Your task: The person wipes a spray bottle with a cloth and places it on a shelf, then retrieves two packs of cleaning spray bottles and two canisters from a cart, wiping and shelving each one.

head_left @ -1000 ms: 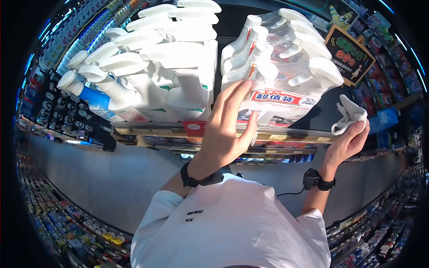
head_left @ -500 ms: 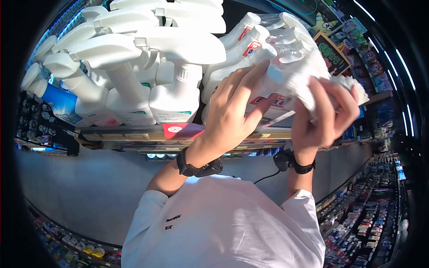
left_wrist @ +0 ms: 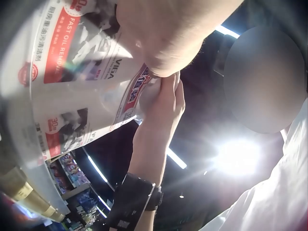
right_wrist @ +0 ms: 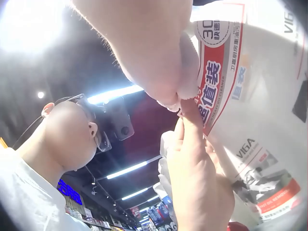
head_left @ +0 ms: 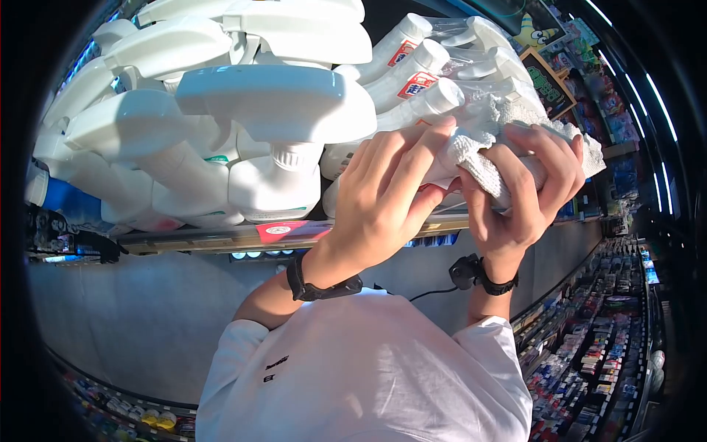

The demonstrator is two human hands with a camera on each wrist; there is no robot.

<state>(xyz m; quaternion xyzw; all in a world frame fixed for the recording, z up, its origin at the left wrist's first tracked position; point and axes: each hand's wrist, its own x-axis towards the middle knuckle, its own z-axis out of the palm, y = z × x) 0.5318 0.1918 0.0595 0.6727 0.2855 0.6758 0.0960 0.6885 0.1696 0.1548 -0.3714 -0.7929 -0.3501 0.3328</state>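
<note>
In the head view, the left hand [head_left: 379,195] lies around the front neck of a wrapped pack of white bottles [head_left: 442,96], thumb apart from the fingers. Curled over a white textured cloth [head_left: 479,166], the right hand [head_left: 526,191] presses it against the top of that pack. The hands nearly meet there. Both wrist views show the pack's printed side [left_wrist: 57,43] [right_wrist: 211,82] close up, with the left hand [left_wrist: 166,36] [right_wrist: 197,178] and the right hand [left_wrist: 156,113] [right_wrist: 144,45] at its upper part. The fingertips are partly hidden.
Large white spray bottles [head_left: 287,177] crowd the shelf left of the pack. A shelf edge [head_left: 199,237] with a red tag [head_left: 283,231] runs in front. A small chalkboard sign [head_left: 545,81] stands behind right. Stocked shelves [head_left: 582,324] lie beyond the grey floor [head_left: 155,317].
The right hand has come in from the right with the cloth and now presses it on the pack. The left hand stays at the pack's front. The head view has moved closer to the shelf.
</note>
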